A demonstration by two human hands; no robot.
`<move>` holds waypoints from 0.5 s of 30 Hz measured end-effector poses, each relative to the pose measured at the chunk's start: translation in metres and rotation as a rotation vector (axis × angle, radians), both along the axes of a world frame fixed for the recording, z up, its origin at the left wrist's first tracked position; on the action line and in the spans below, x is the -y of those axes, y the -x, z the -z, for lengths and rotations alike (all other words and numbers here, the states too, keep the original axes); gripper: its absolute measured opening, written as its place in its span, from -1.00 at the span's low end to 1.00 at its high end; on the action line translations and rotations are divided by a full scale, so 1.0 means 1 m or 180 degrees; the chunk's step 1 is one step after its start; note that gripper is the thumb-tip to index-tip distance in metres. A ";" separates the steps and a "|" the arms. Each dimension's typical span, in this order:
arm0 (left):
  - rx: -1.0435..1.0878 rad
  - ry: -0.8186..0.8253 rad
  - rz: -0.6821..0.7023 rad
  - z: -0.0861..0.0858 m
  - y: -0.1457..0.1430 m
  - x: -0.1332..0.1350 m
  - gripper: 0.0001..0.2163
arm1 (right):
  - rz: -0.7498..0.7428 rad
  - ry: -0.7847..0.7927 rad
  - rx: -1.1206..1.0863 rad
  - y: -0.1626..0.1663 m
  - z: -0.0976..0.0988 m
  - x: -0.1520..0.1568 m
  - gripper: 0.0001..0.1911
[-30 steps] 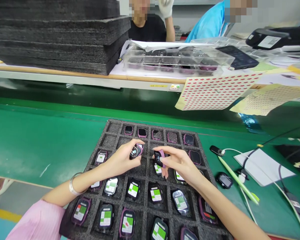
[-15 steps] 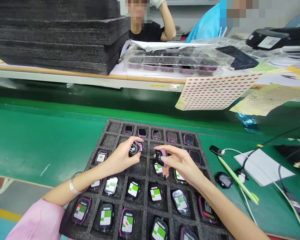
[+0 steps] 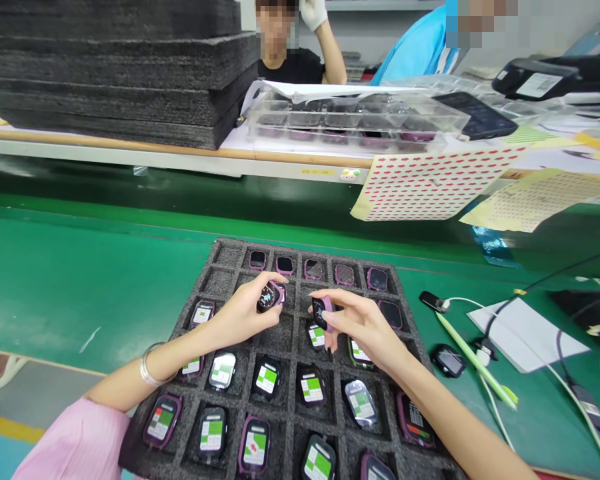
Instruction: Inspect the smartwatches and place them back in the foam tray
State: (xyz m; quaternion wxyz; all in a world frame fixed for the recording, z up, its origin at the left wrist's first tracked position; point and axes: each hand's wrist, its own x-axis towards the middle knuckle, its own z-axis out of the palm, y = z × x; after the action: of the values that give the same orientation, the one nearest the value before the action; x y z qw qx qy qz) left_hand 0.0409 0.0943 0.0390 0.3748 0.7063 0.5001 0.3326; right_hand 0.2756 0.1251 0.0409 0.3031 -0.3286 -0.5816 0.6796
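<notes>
Both of my hands hover over a dark foam tray (image 3: 203, 283) with square compartments. My left hand (image 3: 247, 307) grips a purple-cased smartwatch (image 3: 269, 297) between thumb and fingers, its lit dial facing up toward me. In my right hand (image 3: 355, 317) is another purple smartwatch (image 3: 322, 313), tilted on edge with its screen turned left. Below them, several watches in the compartments show green and white screens, such as a dark watch (image 3: 267, 377) and a silver one (image 3: 361, 403). Along the far row, purple watches with dark screens (image 3: 285, 265) lie in their slots.
A stack of black foam trays (image 3: 105, 80) stands on the shelf at the back left, beside clear plastic trays (image 3: 355, 120). On the right of the green bench lie a light-green pen (image 3: 475, 360), a black watch (image 3: 449, 360), cables and white paper (image 3: 527, 333). Two people are beyond the shelf.
My hands and the two watches stay almost still. Across the shelf, one person's raised gloved hand comes lower into view, and the person in blue shifts slightly.
</notes>
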 end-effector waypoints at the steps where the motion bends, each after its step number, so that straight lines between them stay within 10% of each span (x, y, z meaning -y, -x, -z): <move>1: 0.0017 -0.0024 0.0000 0.000 0.000 0.000 -0.68 | 0.0000 0.0004 0.0007 0.000 0.000 0.000 -0.65; 15: 0.0086 -0.0170 -0.0105 -0.001 0.001 -0.003 -0.67 | -0.0008 -0.0007 -0.0063 -0.002 0.000 0.000 -0.65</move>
State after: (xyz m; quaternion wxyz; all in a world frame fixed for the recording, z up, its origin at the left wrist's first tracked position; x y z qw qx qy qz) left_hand 0.0395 0.0970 0.0403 0.3570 0.7031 0.4976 0.3614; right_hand 0.2772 0.1251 0.0407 0.3083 -0.3207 -0.5798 0.6826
